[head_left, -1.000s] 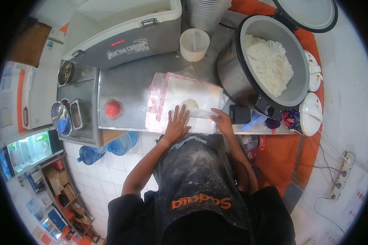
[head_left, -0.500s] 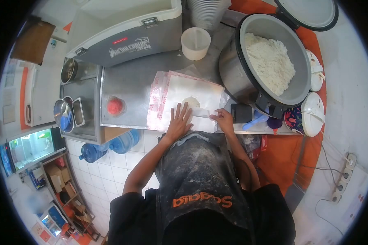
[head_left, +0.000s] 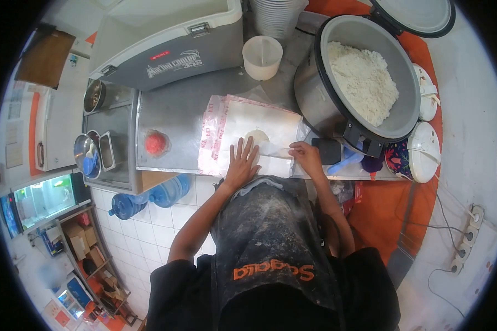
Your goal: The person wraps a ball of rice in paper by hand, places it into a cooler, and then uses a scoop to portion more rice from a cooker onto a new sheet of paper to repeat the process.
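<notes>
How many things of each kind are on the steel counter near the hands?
Hands: 2, left hand and right hand
Paper stack: 1
Rice portion: 1
Rice cooker: 1
White cup: 1
Red ball: 1
Total: 7

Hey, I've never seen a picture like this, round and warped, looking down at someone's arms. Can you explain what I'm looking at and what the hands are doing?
There is no machine here. A person wears a camera on the head, aimed forward and down, and its wide lens bends the picture into a circle. The dark shape at the bottom is that person's apron and shirt.

On the steel counter lies a sheet of wrapping paper with a small white mound of rice on it. The left hand presses flat on the paper. The right hand pinches a folded edge of the paper in its grip.

Around them: an open rice cooker full of cooked rice, a white plastic cup, a grey cooler box and a red lump of something I cannot identify.
</notes>
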Motion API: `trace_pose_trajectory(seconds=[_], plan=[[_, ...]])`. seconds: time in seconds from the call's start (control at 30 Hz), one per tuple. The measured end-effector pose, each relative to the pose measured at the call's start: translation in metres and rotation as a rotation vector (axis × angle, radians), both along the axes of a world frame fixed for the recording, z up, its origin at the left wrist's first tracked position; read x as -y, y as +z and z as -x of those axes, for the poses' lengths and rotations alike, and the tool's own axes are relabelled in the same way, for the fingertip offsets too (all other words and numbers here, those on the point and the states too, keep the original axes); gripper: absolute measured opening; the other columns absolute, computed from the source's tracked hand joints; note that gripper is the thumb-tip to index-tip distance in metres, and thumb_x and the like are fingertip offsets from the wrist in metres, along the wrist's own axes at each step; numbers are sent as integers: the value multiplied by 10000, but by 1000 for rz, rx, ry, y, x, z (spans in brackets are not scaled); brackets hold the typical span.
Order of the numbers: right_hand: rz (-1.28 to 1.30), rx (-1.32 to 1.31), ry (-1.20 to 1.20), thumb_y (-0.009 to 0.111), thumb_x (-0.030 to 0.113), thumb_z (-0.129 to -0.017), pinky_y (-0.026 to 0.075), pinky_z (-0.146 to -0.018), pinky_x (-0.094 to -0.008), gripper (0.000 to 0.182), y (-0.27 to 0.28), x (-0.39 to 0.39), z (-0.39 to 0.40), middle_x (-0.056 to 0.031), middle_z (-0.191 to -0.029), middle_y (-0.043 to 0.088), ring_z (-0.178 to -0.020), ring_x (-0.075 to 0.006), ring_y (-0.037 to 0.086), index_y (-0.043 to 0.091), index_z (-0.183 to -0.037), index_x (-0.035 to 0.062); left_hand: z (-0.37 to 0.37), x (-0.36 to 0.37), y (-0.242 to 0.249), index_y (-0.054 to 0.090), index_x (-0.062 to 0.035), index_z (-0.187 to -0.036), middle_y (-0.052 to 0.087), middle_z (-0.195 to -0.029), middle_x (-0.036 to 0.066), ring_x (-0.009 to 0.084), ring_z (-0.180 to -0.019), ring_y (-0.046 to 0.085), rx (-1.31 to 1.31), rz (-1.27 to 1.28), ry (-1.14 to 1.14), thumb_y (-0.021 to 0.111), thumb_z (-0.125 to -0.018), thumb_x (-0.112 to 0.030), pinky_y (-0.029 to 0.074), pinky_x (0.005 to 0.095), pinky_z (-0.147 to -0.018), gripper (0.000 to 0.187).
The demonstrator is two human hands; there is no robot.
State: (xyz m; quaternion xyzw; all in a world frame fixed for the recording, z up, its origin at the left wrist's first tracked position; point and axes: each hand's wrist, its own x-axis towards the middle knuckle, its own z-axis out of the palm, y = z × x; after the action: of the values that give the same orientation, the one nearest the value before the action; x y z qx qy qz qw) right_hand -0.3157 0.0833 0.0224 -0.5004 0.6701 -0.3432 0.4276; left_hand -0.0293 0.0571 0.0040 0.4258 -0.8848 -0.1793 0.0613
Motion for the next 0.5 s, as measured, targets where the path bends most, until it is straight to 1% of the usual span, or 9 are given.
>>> trace_pose_trajectory(seconds=[0.13, 0.2, 0.27, 0.3, 0.33, 0.37, 0.43, 0.47, 0.5], plan=[[-44, 31, -12, 831, 91, -826, 548, -713, -272, 281, 1, 1, 1, -105, -837, 751, -753, -128, 696, 714, -1061, -9, -1, 1, 0, 427, -55, -1540, 148, -1708, 195, 467, -1562, 115, -9, 2, 2, 679, -933, -370, 148, 693, -1209, 729], [-64, 28, -20, 843, 61, -806, 528, -683, -256, 294, 1, -3, 1, -70, -795, 730, -733, -94, 664, 688, -1043, -18, -2, 2, 1, 433, -61, -1536, 147, -1708, 194, 466, -1564, 105, -18, -7, -4, 680, -934, -359, 147, 694, -1210, 716], [-63, 106, -39, 841, 64, -811, 527, -690, -255, 279, -8, -6, -1, -69, -815, 740, -737, -102, 669, 685, -1030, -10, -2, 2, 1, 438, -68, -1532, 145, -1708, 194, 466, -1566, 95, -26, -17, -12, 681, -935, -348, 146, 695, -1212, 703], [-62, 182, -58, 839, 67, -817, 527, -697, -254, 264, -15, -9, -1, -69, -835, 750, -741, -110, 674, 681, -1017, -2, -2, 2, 3, 467, -77, -1510, 187, -1698, 184, 457, -1551, 155, -48, 6, -38, 684, -932, -332, 184, 681, -1201, 668], [-61, 183, -61, 839, 67, -817, 527, -697, -254, 264, -22, -10, -1, -69, -835, 750, -741, -110, 674, 681, -1017, -2, -2, 3, 4, 495, -86, -1488, 229, -1688, 174, 448, -1537, 215, -69, 29, -64, 687, -930, -317, 222, 668, -1191, 634], [-77, 236, -53, 837, 71, -825, 528, -706, -252, 257, -30, -12, -1, -64, -856, 750, -759, -108, 674, 684, -1016, -9, -1, 4, 5, 495, -86, -1488, 229, -1688, 174, 448, -1537, 215, -69, 29, -67, 687, -930, -317, 222, 668, -1191, 634], [-93, 289, -48, 835, 75, -834, 529, -715, -250, 251, -28, -13, -4, -59, -878, 749, -777, -105, 674, 687, -1015, -15, 1, 5, 6, 567, -94, -1411, 406, -1601, 172, 387, -1406, 446, -132, 14, -178, 678, -941, -249, 384, 542, -1120, 507], [-99, 239, -25, 836, 86, -841, 527, -719, -239, 243, -26, -14, -5, -70, -887, 746, -786, -100, 673, 701, -1018, -11, 3, 8, 5, 567, -94, -1411, 406, -1601, 172, 387, -1406, 446, -132, 14, -180, 678, -941, -249, 384, 542, -1120, 507], [-105, 190, -2, 836, 97, -847, 525, -722, -228, 237, -23, -13, -6, -81, -897, 743, -795, -95, 673, 714, -1021, -7, 5, 12, 6, 598, -88, -1369, 496, -1512, 160, 342, -1290, 529, -87, -166, -206, 689, -922, -220, 441, 483, -1040, 475]])
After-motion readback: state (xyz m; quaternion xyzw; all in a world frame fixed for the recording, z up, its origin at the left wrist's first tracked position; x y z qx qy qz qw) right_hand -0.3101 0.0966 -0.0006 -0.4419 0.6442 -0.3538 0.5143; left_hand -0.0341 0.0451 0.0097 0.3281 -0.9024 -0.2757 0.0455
